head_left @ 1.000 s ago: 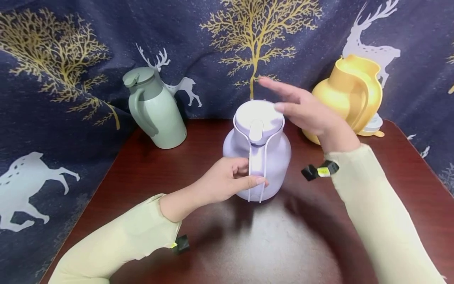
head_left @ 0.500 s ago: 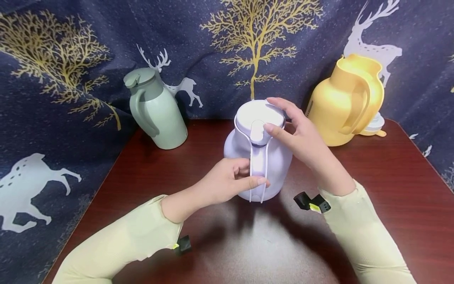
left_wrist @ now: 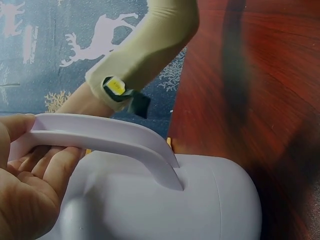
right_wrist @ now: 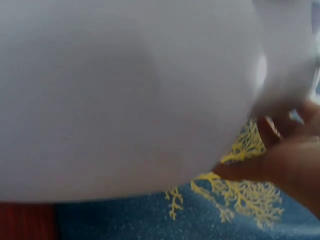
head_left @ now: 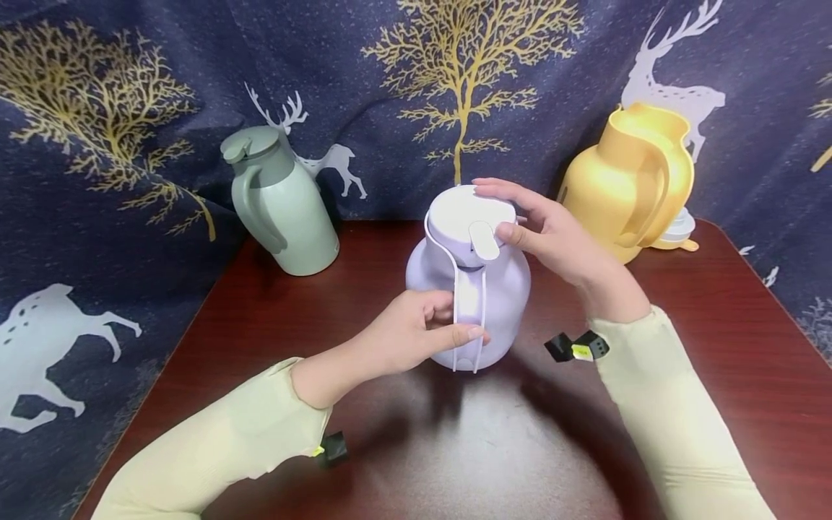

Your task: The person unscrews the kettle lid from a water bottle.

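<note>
A lilac thermos jug [head_left: 510,303] stands on the table, its handle toward me. My left hand [head_left: 412,328] holds that handle [left_wrist: 100,131], thumb on the near side and fingers curled through behind it. On top sits a white-looking lid [head_left: 455,209] with a short lever [head_left: 484,240] that points a little right of the handle. My right hand [head_left: 559,231] grips the lid's right side, thumb close to the lever and fingers around the far edge. In the right wrist view the jug's body [right_wrist: 125,100] fills most of the picture, with the right hand at its right.
A green thermos jug [head_left: 289,209] with its lid on stands at the back left. At the back right is a yellow jug [head_left: 617,188] with an open top, and a white and yellow lid [head_left: 679,230] lies beside it. A patterned cloth [head_left: 390,108] hangs behind the table.
My right hand has come down from the air onto the lid and grips it. The lid's lever has swung right, away from the handle's line. My left hand stays on the handle.
</note>
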`<state>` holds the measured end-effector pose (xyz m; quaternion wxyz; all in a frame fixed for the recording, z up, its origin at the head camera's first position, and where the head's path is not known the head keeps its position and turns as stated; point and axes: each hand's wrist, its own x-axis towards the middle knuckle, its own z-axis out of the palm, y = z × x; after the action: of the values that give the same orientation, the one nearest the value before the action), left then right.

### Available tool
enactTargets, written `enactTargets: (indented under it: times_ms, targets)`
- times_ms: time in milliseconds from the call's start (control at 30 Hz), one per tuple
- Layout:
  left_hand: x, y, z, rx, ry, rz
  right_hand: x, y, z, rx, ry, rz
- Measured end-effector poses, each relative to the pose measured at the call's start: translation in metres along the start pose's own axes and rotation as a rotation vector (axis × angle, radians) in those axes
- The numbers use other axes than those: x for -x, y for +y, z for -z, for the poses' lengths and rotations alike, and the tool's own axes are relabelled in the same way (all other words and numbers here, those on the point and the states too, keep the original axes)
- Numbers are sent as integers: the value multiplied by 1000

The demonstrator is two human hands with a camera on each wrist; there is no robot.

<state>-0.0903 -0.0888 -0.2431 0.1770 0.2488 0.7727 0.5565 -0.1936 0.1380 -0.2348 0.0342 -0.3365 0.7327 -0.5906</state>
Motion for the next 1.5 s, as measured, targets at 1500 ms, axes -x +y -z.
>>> enactTargets:
  times_ms: [1500]
  targets:
    - [-1,0,-1,-21,2,-1,14,-29,-22,319,256,-210]
